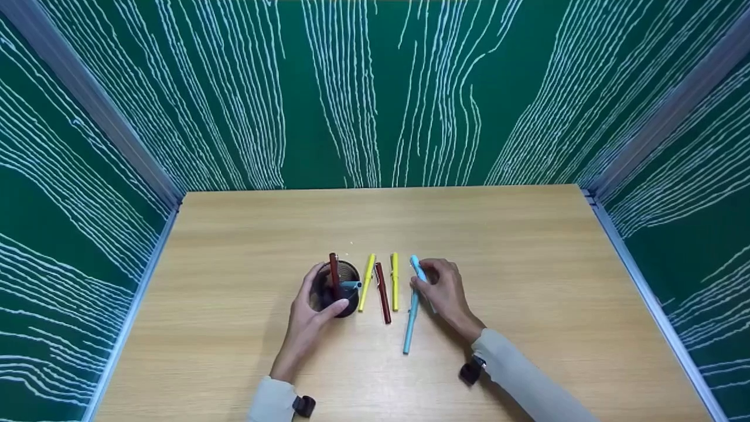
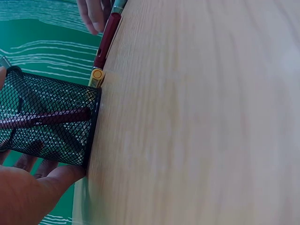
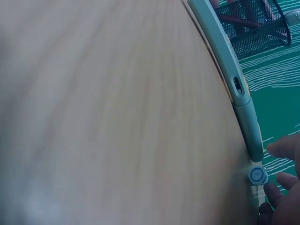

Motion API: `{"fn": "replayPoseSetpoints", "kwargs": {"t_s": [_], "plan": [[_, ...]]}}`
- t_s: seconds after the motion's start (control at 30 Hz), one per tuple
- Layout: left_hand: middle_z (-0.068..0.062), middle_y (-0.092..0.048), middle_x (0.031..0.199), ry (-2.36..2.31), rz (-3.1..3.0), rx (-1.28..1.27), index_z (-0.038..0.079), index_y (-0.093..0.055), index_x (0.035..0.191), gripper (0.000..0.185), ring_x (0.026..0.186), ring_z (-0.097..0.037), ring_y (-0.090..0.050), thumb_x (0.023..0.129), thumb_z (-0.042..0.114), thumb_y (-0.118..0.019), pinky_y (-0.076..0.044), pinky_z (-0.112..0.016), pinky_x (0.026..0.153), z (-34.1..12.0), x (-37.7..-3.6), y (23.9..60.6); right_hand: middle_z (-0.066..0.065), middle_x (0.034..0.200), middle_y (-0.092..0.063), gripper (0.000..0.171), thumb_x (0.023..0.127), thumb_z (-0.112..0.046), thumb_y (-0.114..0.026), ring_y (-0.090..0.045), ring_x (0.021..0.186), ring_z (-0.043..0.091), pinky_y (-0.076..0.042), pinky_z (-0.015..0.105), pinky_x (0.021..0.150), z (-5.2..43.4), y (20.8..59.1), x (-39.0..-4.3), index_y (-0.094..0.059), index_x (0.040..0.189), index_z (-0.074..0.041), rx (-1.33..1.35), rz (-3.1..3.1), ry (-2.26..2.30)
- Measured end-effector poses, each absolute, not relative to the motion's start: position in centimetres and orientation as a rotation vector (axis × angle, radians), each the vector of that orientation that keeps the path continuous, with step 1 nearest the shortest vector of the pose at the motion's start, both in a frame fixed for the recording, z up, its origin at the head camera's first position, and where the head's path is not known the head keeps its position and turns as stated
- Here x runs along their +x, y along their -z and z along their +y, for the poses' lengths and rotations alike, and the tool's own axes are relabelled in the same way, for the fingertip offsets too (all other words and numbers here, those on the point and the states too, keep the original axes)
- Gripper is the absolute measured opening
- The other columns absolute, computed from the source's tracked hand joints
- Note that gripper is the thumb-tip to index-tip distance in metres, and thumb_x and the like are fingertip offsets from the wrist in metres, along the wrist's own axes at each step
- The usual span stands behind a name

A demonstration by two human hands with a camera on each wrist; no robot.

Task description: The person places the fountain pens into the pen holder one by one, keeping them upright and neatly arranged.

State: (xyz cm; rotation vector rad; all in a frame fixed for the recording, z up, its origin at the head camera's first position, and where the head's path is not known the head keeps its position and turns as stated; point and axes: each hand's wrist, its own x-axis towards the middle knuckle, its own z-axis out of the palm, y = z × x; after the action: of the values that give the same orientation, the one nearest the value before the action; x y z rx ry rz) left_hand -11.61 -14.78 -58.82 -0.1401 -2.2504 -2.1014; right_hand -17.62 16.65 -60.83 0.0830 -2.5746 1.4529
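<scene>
My left hand holds a black mesh pen cup, thumb at the front and fingers around the far side. A dark red pen and a light blue pen stick up in it. At the right, my right hand is over another light blue pen, thumb and fingers on either side of it. The right wrist view shows a gap between the thumb and the other fingers, close by that pen's end. One more light blue pen lies just left of it.
Left of the light blue pens lie a yellow pen, a dark red pen and a second yellow pen, roughly in a row. The wooden table is bounded by green panels with white wavy lines.
</scene>
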Motion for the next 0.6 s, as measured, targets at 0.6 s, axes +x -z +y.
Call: {"fn": "replayPoseSetpoints", "kwargs": {"t_s": [0.6], "plan": [[-0.011,-0.056,0.163,2.123,-2.229,-0.158,0.017,-0.043,0.168,0.091,0.154,-0.032,-0.049,0.091,0.015,-0.091,-0.033,-0.051,0.131,-14.87,-11.79,59.25,0.013,0.108,-0.077,0.027,0.088,-0.005,-0.089,-0.057,0.111,0.032,-0.044,0.045,0.097,16.98,61.67,-18.38,-0.08,0.113,-0.001,0.053,-2.588,-1.342]]}}
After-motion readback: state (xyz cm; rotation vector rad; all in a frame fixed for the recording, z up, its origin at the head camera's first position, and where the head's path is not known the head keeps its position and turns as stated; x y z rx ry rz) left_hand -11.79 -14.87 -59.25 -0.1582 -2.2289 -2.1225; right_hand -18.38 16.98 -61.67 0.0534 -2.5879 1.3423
